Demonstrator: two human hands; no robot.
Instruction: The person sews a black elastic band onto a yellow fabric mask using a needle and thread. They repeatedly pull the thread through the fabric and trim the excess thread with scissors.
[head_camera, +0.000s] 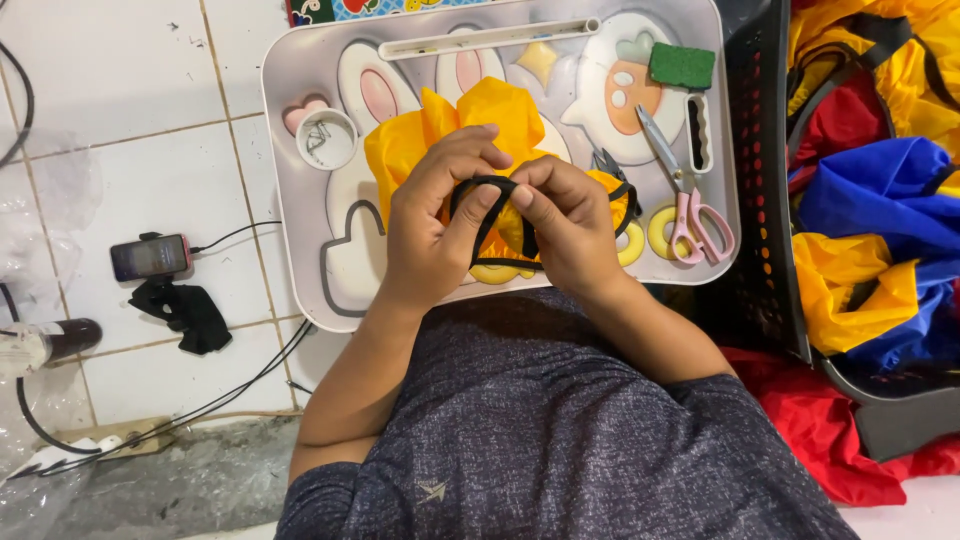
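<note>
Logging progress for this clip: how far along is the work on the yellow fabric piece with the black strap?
Done: nothing finished shows on the lap tray. In hand: the left hand and right hand pinch the black strap of the yellow fabric piece above the tray. The pink scissors lie unused beside them. Left: a black basket of yellow, blue and red fabric pieces sits to the right.

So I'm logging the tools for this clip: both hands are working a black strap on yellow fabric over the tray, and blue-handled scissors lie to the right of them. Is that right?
Not quite: the scissors have pink handles, not blue, as the head view shows. The rest holds: the left hand and right hand work a black strap on yellow fabric over the tray, scissors lying to the right.
</note>
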